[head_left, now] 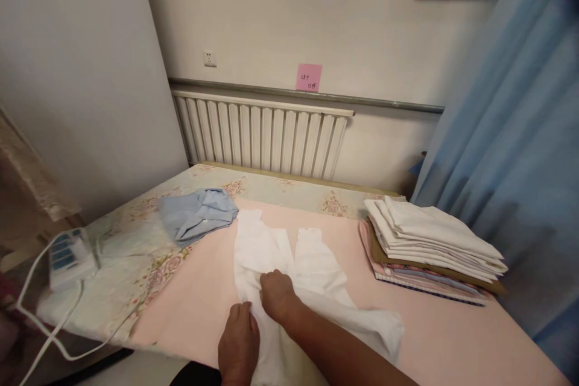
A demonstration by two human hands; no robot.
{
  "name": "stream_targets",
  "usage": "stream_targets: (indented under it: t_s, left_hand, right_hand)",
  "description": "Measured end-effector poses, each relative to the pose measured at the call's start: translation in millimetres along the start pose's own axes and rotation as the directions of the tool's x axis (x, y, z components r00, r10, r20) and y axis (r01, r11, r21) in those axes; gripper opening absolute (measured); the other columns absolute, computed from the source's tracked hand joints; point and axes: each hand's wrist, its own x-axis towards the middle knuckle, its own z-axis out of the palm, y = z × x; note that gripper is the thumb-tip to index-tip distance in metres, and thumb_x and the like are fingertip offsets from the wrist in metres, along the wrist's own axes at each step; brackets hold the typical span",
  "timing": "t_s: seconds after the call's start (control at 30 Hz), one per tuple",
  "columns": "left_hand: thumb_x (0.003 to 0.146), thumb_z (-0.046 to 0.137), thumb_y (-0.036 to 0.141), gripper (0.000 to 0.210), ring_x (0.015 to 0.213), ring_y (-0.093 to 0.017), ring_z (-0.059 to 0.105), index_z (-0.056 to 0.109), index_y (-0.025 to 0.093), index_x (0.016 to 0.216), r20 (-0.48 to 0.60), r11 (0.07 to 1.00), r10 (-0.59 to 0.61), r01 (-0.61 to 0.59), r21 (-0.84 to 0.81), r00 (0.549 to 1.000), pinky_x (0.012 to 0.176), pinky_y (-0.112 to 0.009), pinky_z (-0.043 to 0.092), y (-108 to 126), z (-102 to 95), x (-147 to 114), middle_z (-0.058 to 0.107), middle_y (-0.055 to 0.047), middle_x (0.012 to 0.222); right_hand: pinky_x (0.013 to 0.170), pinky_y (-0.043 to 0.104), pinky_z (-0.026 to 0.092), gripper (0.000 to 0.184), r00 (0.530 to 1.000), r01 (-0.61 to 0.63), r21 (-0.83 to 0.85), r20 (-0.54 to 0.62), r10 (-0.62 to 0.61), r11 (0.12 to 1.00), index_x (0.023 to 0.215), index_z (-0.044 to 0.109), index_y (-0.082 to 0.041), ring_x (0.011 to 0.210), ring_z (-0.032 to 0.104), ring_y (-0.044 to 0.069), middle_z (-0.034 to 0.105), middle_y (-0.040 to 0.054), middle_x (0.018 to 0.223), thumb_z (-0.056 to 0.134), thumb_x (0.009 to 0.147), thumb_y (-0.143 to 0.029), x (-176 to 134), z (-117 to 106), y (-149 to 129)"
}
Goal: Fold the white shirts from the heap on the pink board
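Observation:
A white garment lies spread and partly rumpled on the pink cloth covering the table. My left hand is closed on the garment's left edge, near the front of the table. Farther in, my right hand has its fingers curled in a pinch on the white fabric, with the forearm crossing the garment's lower right. Two narrow ends of the garment point toward the wall, with a gap between them. Its near end runs out of view at the bottom.
A crumpled light-blue garment lies at the back left. On the right stands a stack of folded white cloths above coloured ones. A power strip with white cables sits at the left edge. Behind are a radiator and a blue curtain.

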Motion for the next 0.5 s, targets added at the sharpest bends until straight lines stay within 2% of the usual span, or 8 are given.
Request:
stream_targets:
  t_s: [0.1,0.27,0.4,0.5]
  left_hand:
    - [0.093,0.032,0.021,0.029,0.088,-0.018,0.06,0.056,0.021,0.111,0.012,1.0,-0.004,0.004,0.007,1.0,0.068,-0.03,0.04,-1,1.0,-1,0.058,-0.006,0.107]
    - [0.092,0.032,0.017,0.032,0.094,-0.019,0.06,0.056,0.019,0.113,0.011,1.0,0.001,0.0,-0.017,1.0,0.071,-0.03,0.043,-2,1.4,1,0.058,-0.008,0.113]
    - [0.092,0.03,0.017,0.032,0.099,-0.019,0.06,0.056,0.02,0.112,0.008,0.994,-0.019,0.02,-0.112,1.0,0.078,-0.03,0.045,-6,3.6,2,0.058,-0.007,0.116]
    - [0.091,0.031,0.016,0.032,0.103,-0.018,0.059,0.056,0.018,0.111,0.003,0.983,-0.017,0.017,-0.181,1.0,0.087,-0.029,0.045,-10,5.9,2,0.059,-0.008,0.114]
  right_hand:
    - [0.075,0.033,0.047,0.019,0.995,-0.083,0.073,-0.053,0.087,0.994,0.087,0.07,-0.016,0.084,0.066,0.024,0.072,0.0118,0.085,0.053,0.077,-0.015,5,-16,21]
    - [0.08,0.027,0.047,0.026,0.942,-0.168,0.267,-0.24,0.235,0.949,0.086,0.07,-0.021,0.088,0.065,0.019,0.073,0.0037,0.091,0.047,0.075,-0.016,-1,-77,66]
    - [0.075,0.028,0.048,0.033,0.864,-0.184,0.395,-0.371,0.34,0.9,0.088,0.07,-0.022,0.078,0.065,0.019,0.072,0.0012,0.087,0.039,0.074,-0.02,-43,-116,99]
    - [0.07,0.03,0.047,0.028,0.807,-0.159,0.526,-0.419,0.417,0.836,0.079,0.069,-0.021,0.072,0.062,0.021,0.071,0.002,0.08,0.044,0.07,-0.026,-87,-121,125]
